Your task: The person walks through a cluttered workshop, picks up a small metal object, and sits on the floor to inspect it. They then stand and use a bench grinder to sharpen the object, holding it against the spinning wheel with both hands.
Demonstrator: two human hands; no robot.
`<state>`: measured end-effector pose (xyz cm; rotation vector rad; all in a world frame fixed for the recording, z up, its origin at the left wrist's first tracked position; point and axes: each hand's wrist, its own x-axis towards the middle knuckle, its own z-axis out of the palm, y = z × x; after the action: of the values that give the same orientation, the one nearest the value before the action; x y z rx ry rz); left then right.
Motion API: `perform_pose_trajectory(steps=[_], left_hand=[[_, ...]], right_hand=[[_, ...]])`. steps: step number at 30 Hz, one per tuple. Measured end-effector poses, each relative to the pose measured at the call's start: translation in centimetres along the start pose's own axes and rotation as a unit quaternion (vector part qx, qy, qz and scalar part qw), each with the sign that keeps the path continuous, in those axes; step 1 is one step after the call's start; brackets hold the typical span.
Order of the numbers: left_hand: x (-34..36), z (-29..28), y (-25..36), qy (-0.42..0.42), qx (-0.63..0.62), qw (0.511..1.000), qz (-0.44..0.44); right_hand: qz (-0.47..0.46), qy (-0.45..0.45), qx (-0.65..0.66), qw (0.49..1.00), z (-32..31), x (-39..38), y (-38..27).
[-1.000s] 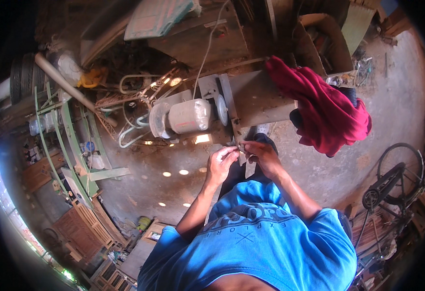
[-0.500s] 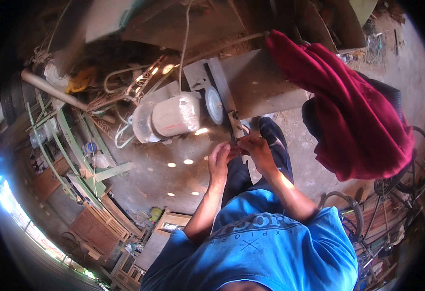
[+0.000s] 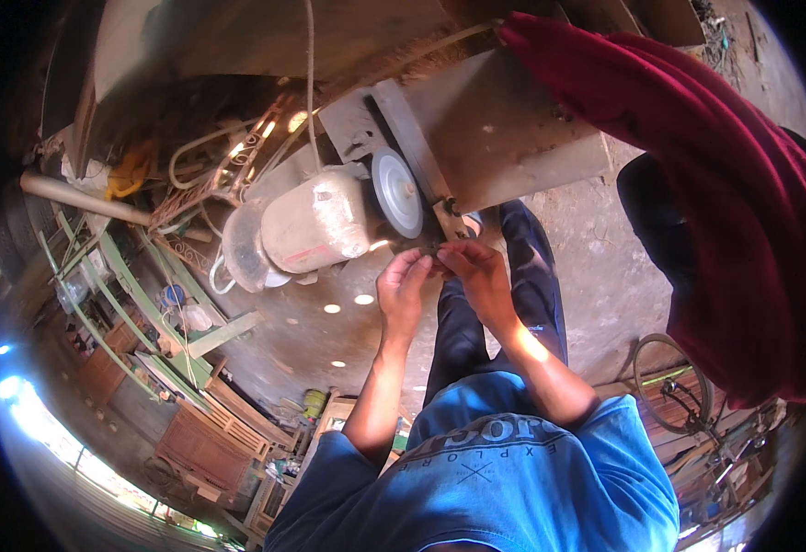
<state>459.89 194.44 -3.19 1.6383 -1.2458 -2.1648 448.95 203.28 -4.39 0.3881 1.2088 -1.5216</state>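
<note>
Head view: at frame centre, the left hand (image 3: 403, 293) and right hand (image 3: 476, 276) meet fingertip to fingertip, pinching a small dark part (image 3: 436, 264) just below the grey disc (image 3: 396, 191) of a cream motor (image 3: 315, 224); a red cloth (image 3: 697, 156) hangs at right.

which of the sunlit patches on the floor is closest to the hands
The small oval light patch just left of the left hand. The other patches lie farther left or lower on the dirt floor.
</note>
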Motion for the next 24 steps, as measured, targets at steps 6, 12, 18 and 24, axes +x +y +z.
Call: perform_pose_trajectory(steps=[6, 12, 18, 24], left_hand=[[0.3, 0.1, 0.0, 0.005, 0.022, 1.0, -0.013], [0.5, 0.6, 0.0, 0.0, -0.03, 1.0, -0.005], [0.6, 0.6, -0.1, 0.004, -0.054, 0.999, 0.004], [1.1, -0.9, -0.8, 0.014, 0.019, 1.0, 0.021]], right_hand=[[0.005, 0.015, 0.035, 0.999, 0.5, 0.1, -0.1], [0.02, 0.016, 0.03, 0.999, 0.4, 0.6, -0.3], [0.018, 0.019, 0.027, 0.999, 0.6, 1.2, 0.2], [0.002, 0.021, 0.017, 1.0, 1.1, 1.0, 0.2]])
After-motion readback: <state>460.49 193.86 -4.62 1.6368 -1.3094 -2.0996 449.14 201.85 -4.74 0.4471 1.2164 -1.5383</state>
